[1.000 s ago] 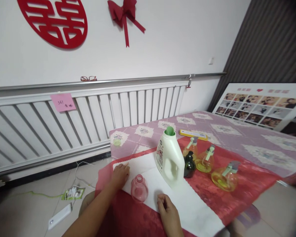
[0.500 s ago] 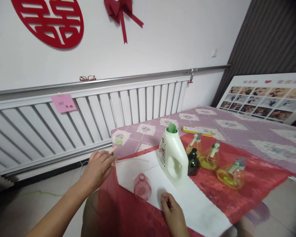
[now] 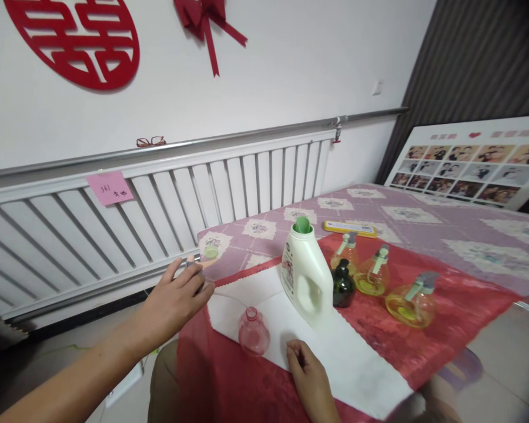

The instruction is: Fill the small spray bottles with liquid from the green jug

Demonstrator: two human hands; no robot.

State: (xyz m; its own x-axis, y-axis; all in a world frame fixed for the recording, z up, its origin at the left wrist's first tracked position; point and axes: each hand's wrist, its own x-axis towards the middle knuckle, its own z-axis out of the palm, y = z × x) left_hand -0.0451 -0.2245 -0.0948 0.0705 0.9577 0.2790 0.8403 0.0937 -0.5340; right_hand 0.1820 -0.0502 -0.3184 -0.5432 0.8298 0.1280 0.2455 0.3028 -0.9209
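Over the table's left edge, my left hand (image 3: 178, 299) has its fingers curled round a pump head (image 3: 209, 262) with grey and peach parts, mostly covered by the hand. A thin clear tube runs from it to the right. My right hand (image 3: 306, 373) rests loosely curled at the near edge of the white cloth (image 3: 357, 364), with nothing visible in it. Between the hands stands an uncapped pink see-through bottle (image 3: 254, 333). Behind it is a pale green detergent jug (image 3: 307, 276) with a green funnel-like piece (image 3: 302, 224) in its mouth.
To the right stand a dark green bottle (image 3: 344, 288) and several pump bottles with yellow liquid, one (image 3: 409, 306) farthest right. A yellow flat box (image 3: 350, 229) lies behind them. A small green ring-like piece (image 3: 210, 252) sits near the left corner. A white radiator (image 3: 229, 191) lines the wall.
My left hand has lifted and spread slightly, turning the pump head so that its tube shifts and bends lower. My right hand stays in place. The view has shifted slightly.
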